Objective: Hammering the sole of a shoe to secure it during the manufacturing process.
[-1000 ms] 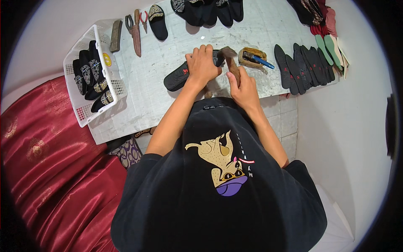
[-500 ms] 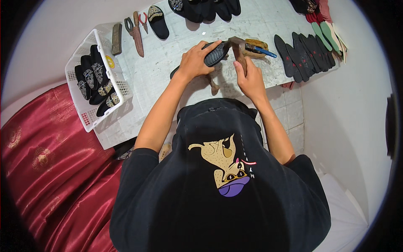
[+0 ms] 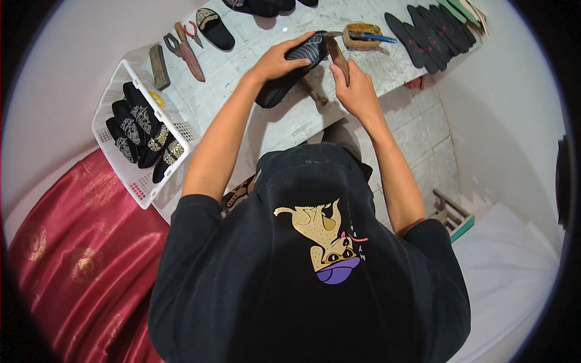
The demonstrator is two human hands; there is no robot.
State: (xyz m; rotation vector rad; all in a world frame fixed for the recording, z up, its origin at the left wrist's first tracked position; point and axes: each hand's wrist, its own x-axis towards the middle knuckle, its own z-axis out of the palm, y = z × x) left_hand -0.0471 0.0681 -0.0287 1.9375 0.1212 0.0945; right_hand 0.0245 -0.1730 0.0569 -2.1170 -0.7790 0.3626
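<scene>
A black slipper (image 3: 275, 95) is held sole-up above the table, its ridged sole showing. My left hand (image 3: 275, 65) is closed around its middle, thumb and fingers spread across the sole. In my right hand (image 3: 357, 91) is a hammer (image 3: 338, 59), gripped by its brown wooden handle. The hammer's metal head is at the far right end of the sole; whether they touch I cannot tell. Beneath the slipper a brown rod-like piece (image 3: 316, 95) partly shows, its other end hidden.
A yellowish block (image 3: 362, 28) with a blue pen-like tool lies beyond the hammer. Black insoles (image 3: 417, 45) are at the far right. At left are a white basket (image 3: 187, 130) of decorated slippers, scissors (image 3: 172, 45), red-handled pliers (image 3: 193, 35) and a dark bar (image 3: 159, 66).
The hammer head has come left onto the end of the sole. The whole view has shifted, so the table's things sit higher in the picture. Both grips are unchanged.
</scene>
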